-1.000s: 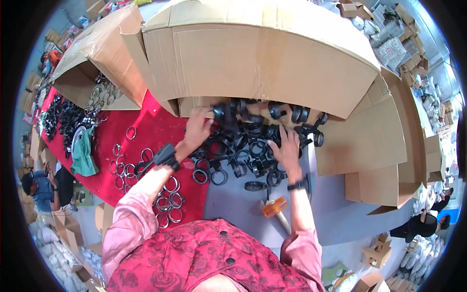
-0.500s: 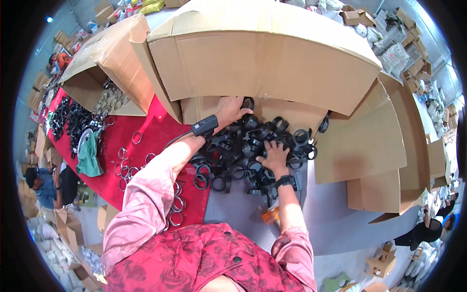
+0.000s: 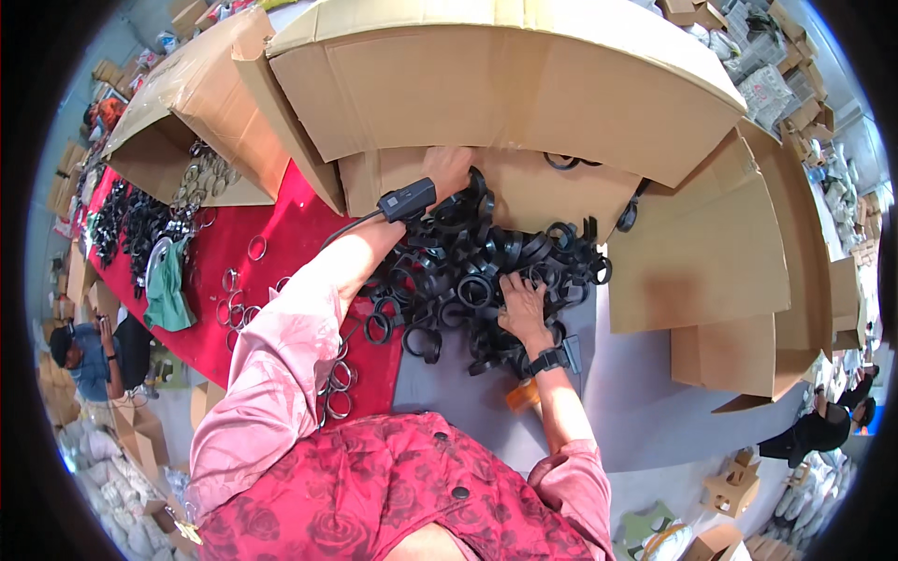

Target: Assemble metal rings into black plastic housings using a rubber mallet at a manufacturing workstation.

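Left hand (image 3: 447,171) has pushed farther into the mouth of the big cardboard box (image 3: 505,89) than half a second ago, fingers hidden so grip unreadable, while right hand (image 3: 522,301) rests spread on the nearer pile of black ring clamps (image 3: 468,271), suggesting more being raked out.

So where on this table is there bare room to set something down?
Free: grey tabletop right of the right hand, below the cardboard flaps; some red cloth beside the left forearm. Crowded: black ring pile under both hands, left hand at the box mouth.
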Demonstrator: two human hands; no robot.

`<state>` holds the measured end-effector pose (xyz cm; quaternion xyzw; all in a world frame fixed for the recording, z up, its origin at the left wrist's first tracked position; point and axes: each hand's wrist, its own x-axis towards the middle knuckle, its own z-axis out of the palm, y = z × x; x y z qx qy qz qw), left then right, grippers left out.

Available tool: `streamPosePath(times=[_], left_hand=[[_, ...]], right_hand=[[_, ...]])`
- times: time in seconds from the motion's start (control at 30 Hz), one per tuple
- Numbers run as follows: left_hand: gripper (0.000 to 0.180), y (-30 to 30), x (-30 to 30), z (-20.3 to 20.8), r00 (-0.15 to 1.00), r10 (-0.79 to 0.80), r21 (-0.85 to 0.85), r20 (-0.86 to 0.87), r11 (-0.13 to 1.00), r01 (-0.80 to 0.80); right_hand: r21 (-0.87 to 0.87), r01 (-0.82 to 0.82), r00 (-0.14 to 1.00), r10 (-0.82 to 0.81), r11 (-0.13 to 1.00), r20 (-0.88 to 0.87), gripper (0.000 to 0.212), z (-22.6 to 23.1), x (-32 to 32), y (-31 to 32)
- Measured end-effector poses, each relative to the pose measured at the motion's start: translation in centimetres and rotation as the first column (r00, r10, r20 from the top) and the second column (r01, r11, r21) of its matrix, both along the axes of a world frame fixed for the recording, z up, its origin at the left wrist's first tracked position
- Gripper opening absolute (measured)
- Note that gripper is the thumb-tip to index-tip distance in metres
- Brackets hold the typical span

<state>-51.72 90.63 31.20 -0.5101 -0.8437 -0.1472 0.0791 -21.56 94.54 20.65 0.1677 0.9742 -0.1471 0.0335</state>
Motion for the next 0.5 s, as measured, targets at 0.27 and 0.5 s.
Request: streamPosePath(times=[0.27,0.5], left_hand=[[0.035,-4.0,3.1,-0.2,0.981,-0.028,-0.031,0.190,0.999,0.034],[0.041,-8.6,6.6,2.5,0.956,-0.271,0.088,0.114,0.961,0.262]], right_hand=[[-0.163,-0.014,0.999,0.021,0.987,0.039,0.062,0.0,0.5,-0.8],[-0.233,-0.001,0.998,0.016,0.972,0.062,0.056,0.7,0.2,-3.1]])
